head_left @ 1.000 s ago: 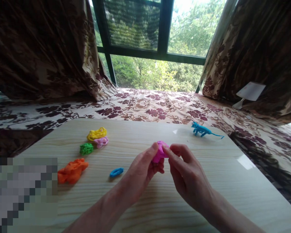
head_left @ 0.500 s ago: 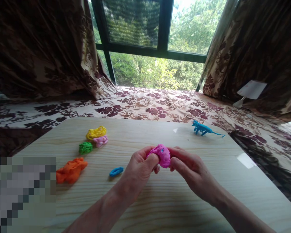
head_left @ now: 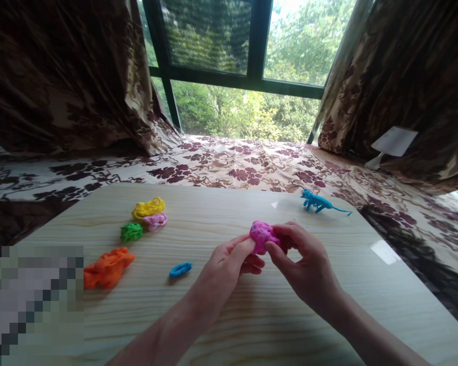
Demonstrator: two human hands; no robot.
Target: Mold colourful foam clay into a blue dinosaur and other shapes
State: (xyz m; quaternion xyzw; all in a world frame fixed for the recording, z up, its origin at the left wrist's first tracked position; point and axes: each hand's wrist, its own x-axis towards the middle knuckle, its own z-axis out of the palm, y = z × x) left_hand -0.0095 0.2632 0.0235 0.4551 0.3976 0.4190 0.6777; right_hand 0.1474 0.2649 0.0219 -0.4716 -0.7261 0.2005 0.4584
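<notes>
A lump of bright pink modelling clay (head_left: 261, 237) with a small blue spot on it is held above the table in both hands. My left hand (head_left: 234, 259) grips its left side, the thumb pressed against the near face and the other fingers curled beneath. On the right side, my right hand (head_left: 299, 249) pinches the edge of the lump between thumb and fingers. A small blue clay ring (head_left: 180, 270) lies on the table to the left of my left forearm.
Orange clay (head_left: 109, 268), green clay (head_left: 132, 232), yellow clay (head_left: 148, 208) and pale pink clay (head_left: 155, 221) lie on the left of the wooden table (head_left: 229, 325). A blue clay animal with a long tail (head_left: 316, 201) stands far right. Beyond are a lamp (head_left: 394, 141) and curtains (head_left: 61, 76).
The pink clay has turned and shifted slightly right and up. My right hand has changed from resting its fingertips at the lump's side to pinching its right edge.
</notes>
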